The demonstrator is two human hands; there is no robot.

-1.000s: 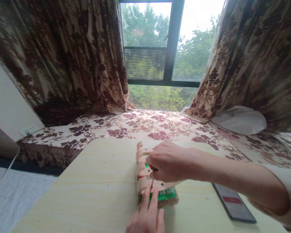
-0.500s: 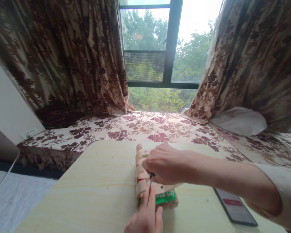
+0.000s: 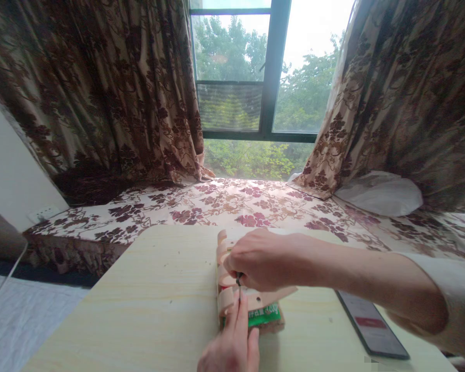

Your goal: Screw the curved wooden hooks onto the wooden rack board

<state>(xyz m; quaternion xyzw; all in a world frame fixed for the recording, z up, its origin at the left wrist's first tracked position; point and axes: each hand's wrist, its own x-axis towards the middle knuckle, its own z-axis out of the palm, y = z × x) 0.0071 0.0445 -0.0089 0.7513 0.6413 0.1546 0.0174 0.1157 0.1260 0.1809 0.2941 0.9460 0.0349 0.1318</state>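
Note:
My right hand [image 3: 253, 258] is closed in a fist around a thin metal tool [image 3: 239, 281]. Only a dark bit near the grip and a slim shaft show, so its exact kind is unclear. The shaft points down toward my left hand [image 3: 234, 330]. Stretched out, the left index and middle fingers press on a curled tan strip [image 3: 227, 299], close to the tool's tip, with the thumb apart. Several such tan strips, one with a dark hole [image 3: 258, 299], lie across a green-labelled package [image 3: 265, 315]. My right hand covers much of it.
The pale wood-grain table [image 3: 139, 305] carries small dark specks left of the package. A phone [image 3: 375, 325] with a lit screen lies under my right forearm. Beyond stand a flower-patterned covered ledge [image 3: 217, 204], curtains [image 3: 139, 103] and a white bag [image 3: 383, 194].
My right hand has shifted slightly left and turned a little with the tool. My left hand stays nearly in place. More of the tan strip's right end shows.

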